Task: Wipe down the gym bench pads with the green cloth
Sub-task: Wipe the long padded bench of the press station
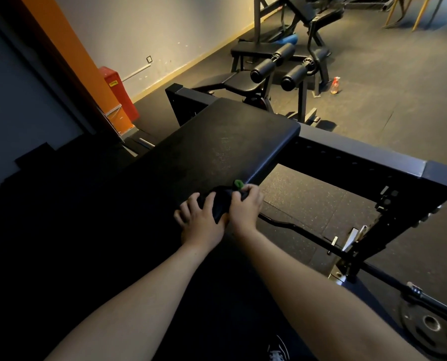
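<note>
A long black bench pad (217, 142) runs from the near left to the middle of the view. Near its right edge lies the cloth (221, 201), dark in this dim light, with a bright green tip (238, 184) sticking out. My left hand (200, 222) lies over the cloth's near side with fingers spread. My right hand (244, 207) grips the cloth's far end, fingers curled around it just below the green tip. Most of the cloth is hidden between the two hands.
A dark steel rack frame (373, 157) crosses behind and right of the pad. A barbell (308, 235) and a weight plate (430, 327) lie on the rubber floor at right. Another machine with roller pads (269, 63) and a spray bottle (335, 86) stand farther back.
</note>
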